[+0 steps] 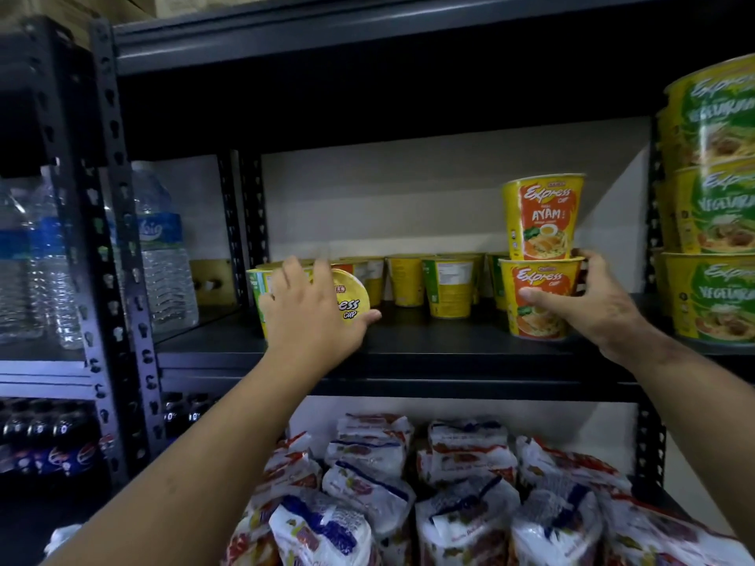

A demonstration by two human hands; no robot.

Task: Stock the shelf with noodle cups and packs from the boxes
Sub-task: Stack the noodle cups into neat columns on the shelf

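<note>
- Noodle packs (461, 496), white and crinkly, fill the lower shelf along the bottom of the frame, piled loosely against one another.
- Above them, the left hand (314, 316) holds a tilted noodle cup (349, 298) at the left of the middle shelf (429, 345), fingers over its top and thumb under the foil lid, which faces the camera.
- The right hand (588, 304) is curled round the lower orange cup (539, 300) of a two-high stack, thumb across the front and fingers behind; the upper orange cup (543, 216) sits upright on its lid.
- A row of yellow cups (429, 285) stands further back on the same shelf, between the two hands.
- Green vegetarian bowls (713, 206) are stacked at the right edge of the frame, just beside the orange stack; water bottles (159, 247) stand in the next bay at the left.
- Handling, as a judgement: these cups look light and thin-walled, so a hard squeeze could dent them, and the foil lid could puncture. Gripping round the stiffer upper rim or the mid-body seems safest.
- The stack looks top-heavy; sliding it by the base cup risks tipping the upper one, so slow moves are called for.
- Packs look soft and brittle inside; grip them by the flat sides, not the seams.
</note>
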